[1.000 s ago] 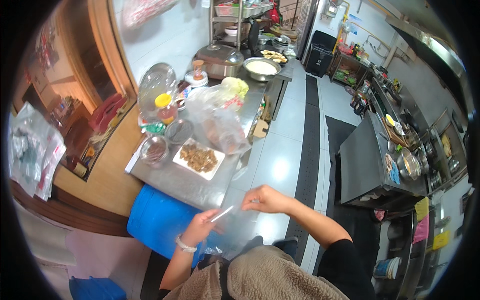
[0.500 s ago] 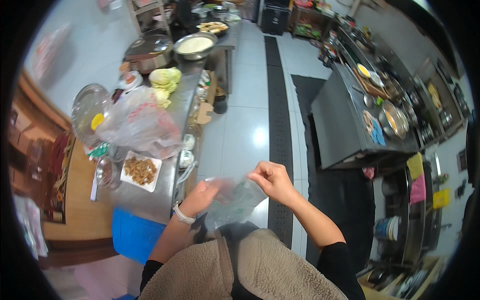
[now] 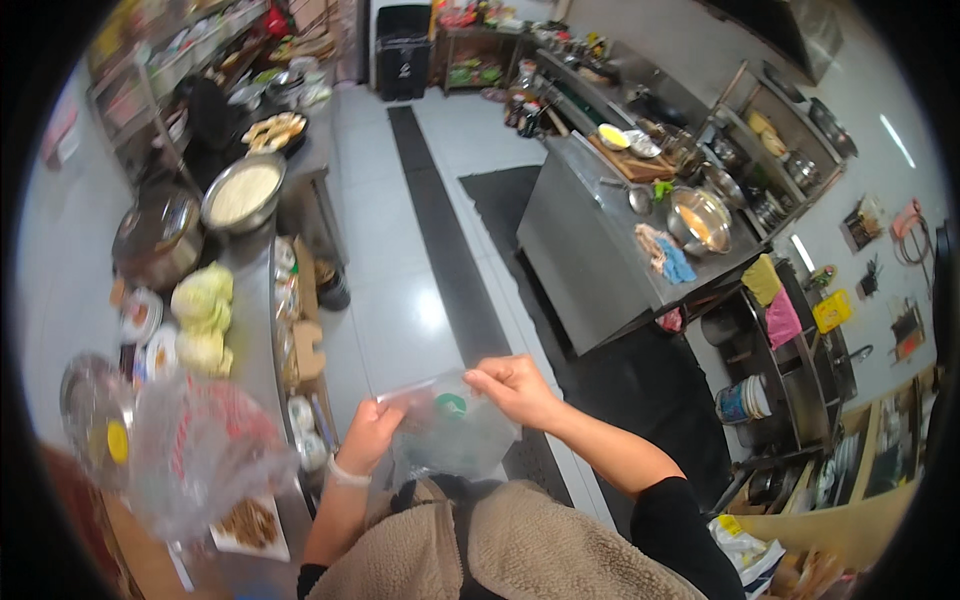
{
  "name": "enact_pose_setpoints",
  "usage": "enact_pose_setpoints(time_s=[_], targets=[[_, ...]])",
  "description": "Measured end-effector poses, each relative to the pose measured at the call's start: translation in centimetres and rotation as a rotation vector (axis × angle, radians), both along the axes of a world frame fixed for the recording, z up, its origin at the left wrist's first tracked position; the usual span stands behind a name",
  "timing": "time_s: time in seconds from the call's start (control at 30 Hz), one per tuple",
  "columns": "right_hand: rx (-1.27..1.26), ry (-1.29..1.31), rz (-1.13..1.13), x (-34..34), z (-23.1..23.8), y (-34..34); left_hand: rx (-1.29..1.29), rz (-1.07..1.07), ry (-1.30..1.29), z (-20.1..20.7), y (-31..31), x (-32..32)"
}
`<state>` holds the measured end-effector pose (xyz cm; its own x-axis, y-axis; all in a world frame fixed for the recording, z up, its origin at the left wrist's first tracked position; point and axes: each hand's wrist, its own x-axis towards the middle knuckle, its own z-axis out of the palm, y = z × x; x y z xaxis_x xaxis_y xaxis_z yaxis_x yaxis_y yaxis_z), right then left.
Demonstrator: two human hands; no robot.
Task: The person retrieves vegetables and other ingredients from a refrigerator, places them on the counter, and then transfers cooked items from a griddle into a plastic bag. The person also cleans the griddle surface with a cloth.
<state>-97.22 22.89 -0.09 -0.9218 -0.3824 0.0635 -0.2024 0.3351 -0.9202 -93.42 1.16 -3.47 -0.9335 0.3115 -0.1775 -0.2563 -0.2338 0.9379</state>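
Observation:
A clear plastic bag (image 3: 455, 440) with a green print hangs in front of my body, its top edge stretched between both hands. My left hand (image 3: 367, 437), with a white band at the wrist, is closed on the bag's left corner. The right top corner is pinched by the thumb and fingers of my right hand (image 3: 515, 388). To the left of my left hand, on the steel counter, lie a large crumpled plastic bag (image 3: 200, 450) with red print and a white dish (image 3: 268, 550) of brown shredded food, partly hidden under that bag.
Farther up the left counter (image 3: 262, 330) are pale cabbages (image 3: 203, 310) and a metal bowl (image 3: 243, 192) of white contents. To the right stands a steel cabinet (image 3: 575, 250) with a metal bowl (image 3: 700, 220) and cloths (image 3: 665, 252) on top. A black mat (image 3: 640, 400) covers the floor beside it.
My view has swung to the right and up, so the counters appear farther left. The bag's top edge is now drawn out straighter between my hands, and its green print shows more clearly.

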Motion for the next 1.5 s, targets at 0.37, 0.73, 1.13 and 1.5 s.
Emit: enact_pose_setpoints(time_s=[0.37, 0.73, 1.13, 1.5], targets=[[-0.103, -0.243, -0.108, -16.6, 0.1, -6.0, 0.026, 0.155, 0.03, -0.6, -5.5, -16.1], [-0.475, -0.439, -0.09, -32.1, -2.5, 0.2, -0.072, 0.038, -0.002, 0.5, -0.5, -34.1], [-0.569, -0.433, -0.044, -49.3, -1.1, 5.0, -0.626, 0.244, 0.436, 6.6, 9.2, -47.6], [-0.171, -0.054, 0.106, -60.4, -1.6, -0.4, -0.151, 0.399, -0.043, 3.2, 6.9, -58.8]])
